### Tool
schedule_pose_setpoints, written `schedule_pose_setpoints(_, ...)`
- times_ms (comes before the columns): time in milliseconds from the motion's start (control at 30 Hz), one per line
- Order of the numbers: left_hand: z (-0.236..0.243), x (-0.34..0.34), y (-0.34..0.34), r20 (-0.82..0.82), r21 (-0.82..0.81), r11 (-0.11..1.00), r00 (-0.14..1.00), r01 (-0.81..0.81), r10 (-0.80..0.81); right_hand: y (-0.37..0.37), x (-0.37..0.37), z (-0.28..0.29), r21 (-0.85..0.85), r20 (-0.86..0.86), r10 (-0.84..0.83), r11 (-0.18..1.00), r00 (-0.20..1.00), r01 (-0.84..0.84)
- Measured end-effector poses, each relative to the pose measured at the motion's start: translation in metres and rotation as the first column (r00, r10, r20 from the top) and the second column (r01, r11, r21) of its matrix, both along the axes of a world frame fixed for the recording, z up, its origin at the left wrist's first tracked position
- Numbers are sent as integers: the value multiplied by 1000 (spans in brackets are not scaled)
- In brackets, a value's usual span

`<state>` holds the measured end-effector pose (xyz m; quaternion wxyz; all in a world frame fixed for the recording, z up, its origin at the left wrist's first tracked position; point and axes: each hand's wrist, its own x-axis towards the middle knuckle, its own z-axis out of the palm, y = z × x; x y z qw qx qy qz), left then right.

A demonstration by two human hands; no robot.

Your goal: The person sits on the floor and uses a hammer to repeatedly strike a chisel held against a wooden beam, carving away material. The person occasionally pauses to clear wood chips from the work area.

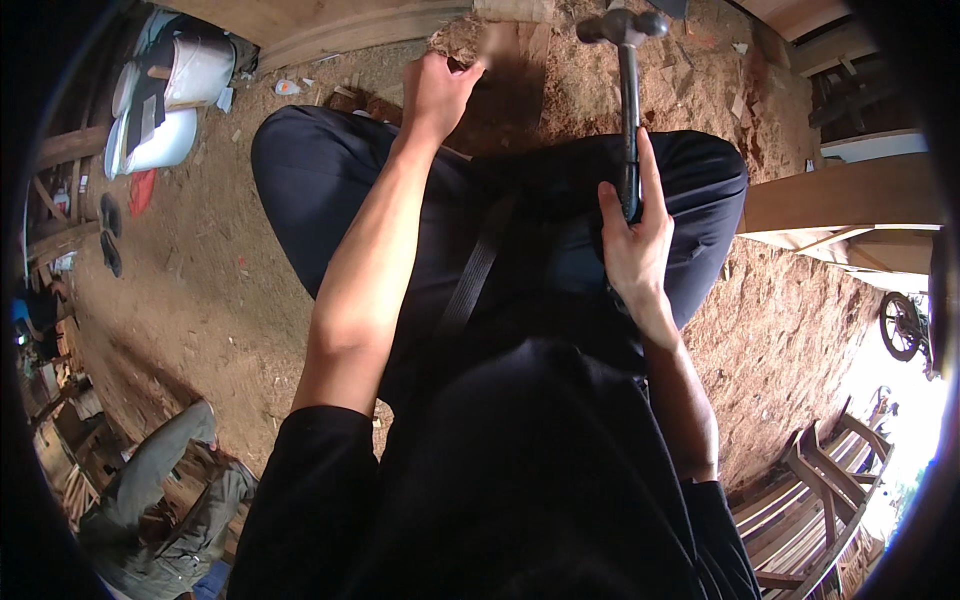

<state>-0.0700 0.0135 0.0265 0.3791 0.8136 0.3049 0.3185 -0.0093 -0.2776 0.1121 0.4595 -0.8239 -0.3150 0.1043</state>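
My right hand (642, 240) grips the dark lower handle of a hammer (629, 95), its thumb and one finger lying along the grip. The metal head, rounded at both ends, points away from me above my right knee. My left hand (437, 95) is closed in a pinch beyond my left knee, thumb and fingertips pressed together. Whatever is between those fingertips is too blurred to name. Just past them lies a brown wooden board (515, 70) on the ground, partly in shadow.
A long wooden beam (340, 45) runs along the far side. Wood shavings and scraps litter the dirt floor (210, 270). White containers (160, 140) stand at far left, with dark sandals (111, 235) nearer. Wooden furniture (850, 195) is at right, and stacked slats (815, 490) at lower right.
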Motion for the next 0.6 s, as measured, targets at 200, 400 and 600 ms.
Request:
schedule_pose_setpoints(200, 3, 6, -15, -40, 10, 999, 998, 38, -37, 0, 7, 0, -5, -456, -146, 987, 878, 161)
schedule_pose_setpoints(400, -42, 17, -5, -65, -45, 995, 993, 94, -97, 7, 7, -2, 16, -453, -138, 987, 881, 162)
schedule_pose_setpoints(600, -44, 14, -7, -82, -81, 990, 989, 114, -121, 7, 7, -4, -19, -451, -134, 990, 883, 141)
